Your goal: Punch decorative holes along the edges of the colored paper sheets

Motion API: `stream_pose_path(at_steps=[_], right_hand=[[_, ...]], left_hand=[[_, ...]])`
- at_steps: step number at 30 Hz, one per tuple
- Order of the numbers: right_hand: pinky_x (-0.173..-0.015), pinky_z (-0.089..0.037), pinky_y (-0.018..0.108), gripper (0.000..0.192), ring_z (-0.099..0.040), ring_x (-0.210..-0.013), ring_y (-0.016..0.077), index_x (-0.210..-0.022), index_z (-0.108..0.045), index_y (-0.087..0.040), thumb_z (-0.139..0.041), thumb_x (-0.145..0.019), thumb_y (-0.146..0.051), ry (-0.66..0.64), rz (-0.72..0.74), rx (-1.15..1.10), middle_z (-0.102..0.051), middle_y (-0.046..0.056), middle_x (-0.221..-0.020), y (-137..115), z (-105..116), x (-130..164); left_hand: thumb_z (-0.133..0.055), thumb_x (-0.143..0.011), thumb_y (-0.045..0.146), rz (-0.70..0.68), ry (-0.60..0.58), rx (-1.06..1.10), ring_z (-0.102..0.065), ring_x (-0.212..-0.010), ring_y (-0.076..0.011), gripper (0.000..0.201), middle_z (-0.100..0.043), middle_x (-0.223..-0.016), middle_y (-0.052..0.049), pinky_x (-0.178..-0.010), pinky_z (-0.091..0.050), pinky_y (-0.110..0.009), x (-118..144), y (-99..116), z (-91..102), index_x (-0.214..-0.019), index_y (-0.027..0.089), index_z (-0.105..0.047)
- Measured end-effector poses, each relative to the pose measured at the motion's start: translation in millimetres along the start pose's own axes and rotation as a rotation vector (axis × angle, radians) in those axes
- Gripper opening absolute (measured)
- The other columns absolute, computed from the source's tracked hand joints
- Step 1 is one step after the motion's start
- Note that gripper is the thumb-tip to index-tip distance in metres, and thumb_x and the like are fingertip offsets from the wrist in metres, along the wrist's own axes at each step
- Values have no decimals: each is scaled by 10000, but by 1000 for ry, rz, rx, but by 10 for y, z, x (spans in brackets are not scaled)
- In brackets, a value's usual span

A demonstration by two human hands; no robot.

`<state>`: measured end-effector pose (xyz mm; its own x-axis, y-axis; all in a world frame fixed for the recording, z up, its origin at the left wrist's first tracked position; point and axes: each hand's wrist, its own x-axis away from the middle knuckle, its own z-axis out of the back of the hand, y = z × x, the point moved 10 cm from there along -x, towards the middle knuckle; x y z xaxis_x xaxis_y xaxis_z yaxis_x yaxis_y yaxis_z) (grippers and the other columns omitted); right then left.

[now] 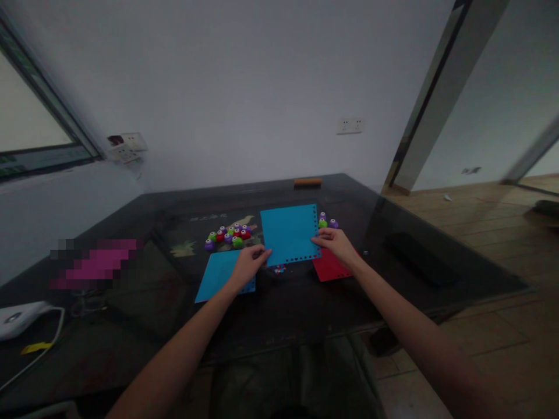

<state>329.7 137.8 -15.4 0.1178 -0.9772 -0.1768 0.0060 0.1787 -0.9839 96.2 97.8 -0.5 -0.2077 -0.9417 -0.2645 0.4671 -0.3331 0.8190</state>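
Note:
A blue sheet of paper (289, 234), with small shapes punched along its right and lower edges, is held up above the table between my two hands. My left hand (250, 262) pinches its lower left corner. On the right side, my right hand (332, 243) pinches the punched edge. Another blue sheet (217, 270) lies on the table, partly covered by my left hand and forearm. Beneath my right hand and forearm lies a red sheet (328, 269), also punched along its lower edge. A little heap of punched-out paper bits (279, 269) sits below the held sheet.
Several purple, green and red eyed craft punches (228, 235) cluster behind the left sheet; others (323, 223) stand at right. A brown cylinder (308, 183) lies near the dark table's (271, 320) back edge. A black object (421, 259) is at right, a white device with cable (21, 319) at left.

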Motion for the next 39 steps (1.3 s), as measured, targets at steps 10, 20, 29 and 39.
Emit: stream_pose_path(at_steps=[10, 20, 29, 39], right_hand=[[-632, -490, 290, 304, -585, -601, 128, -696, -636, -176, -751, -592, -438, 42, 14, 5, -649, -3, -660, -115, 30, 40], [-634, -487, 320, 322, -589, -608, 153, -707, -638, -174, -763, -579, -442, 133, 44, 40, -648, 12, -666, -93, 250, 3], [-606, -497, 295, 395, -597, -579, 137, -828, -648, -184, -812, -517, -362, 293, 1, -53, -664, 10, -692, -208, 941, 70], [-515, -464, 256, 452, -581, -524, 134, -894, -651, -150, -813, -484, -252, 365, -195, 60, -653, 8, -615, 385, 1563, 321]], left_hand=[[-516, -779, 480, 19, -23, 41, -497, -566, -139, 336, -520, -554, 17, -566, -370, -236, 14, -23, -60, -633, 178, -530], [-529, -787, 444, -10, 36, 10, -491, -558, -128, 314, -521, -563, 22, -538, -366, -227, -56, 84, -112, -659, 161, -572], [-605, -764, 280, -24, 59, 358, -591, -599, -136, 502, -616, -657, 6, -618, -482, -252, -318, 558, -499, -1230, 149, -471], [-469, -828, 149, -206, 59, 37, -596, -825, -160, 212, -599, -939, -66, -748, -493, -284, -160, 483, -895, -989, 173, -605]])
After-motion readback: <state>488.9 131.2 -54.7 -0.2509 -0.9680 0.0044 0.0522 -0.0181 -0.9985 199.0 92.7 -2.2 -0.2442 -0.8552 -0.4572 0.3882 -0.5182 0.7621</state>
